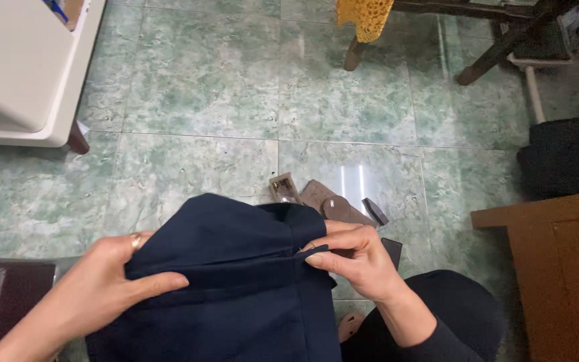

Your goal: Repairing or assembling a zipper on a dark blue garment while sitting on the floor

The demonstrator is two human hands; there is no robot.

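Note:
A dark navy garment (236,268) lies bunched over my lap, folded along a seam. My left hand (102,285), with a ring on one finger, presses down on its left side and pinches a fold. My right hand (356,258) grips the cloth at its right edge, thumb and fingers closed around a small metal part at the seam, perhaps a zip pull. A brown shoe (333,204) and a small brown piece (285,188) lie on the green tiled floor (222,100) just beyond the garment.
A white low table (21,74) stands at the upper left. Dark wooden furniture legs (490,60) and a yellow lace cloth (364,17) are at the top. A brown wooden cabinet (564,275) is at the right, a dark bag (567,157) behind it.

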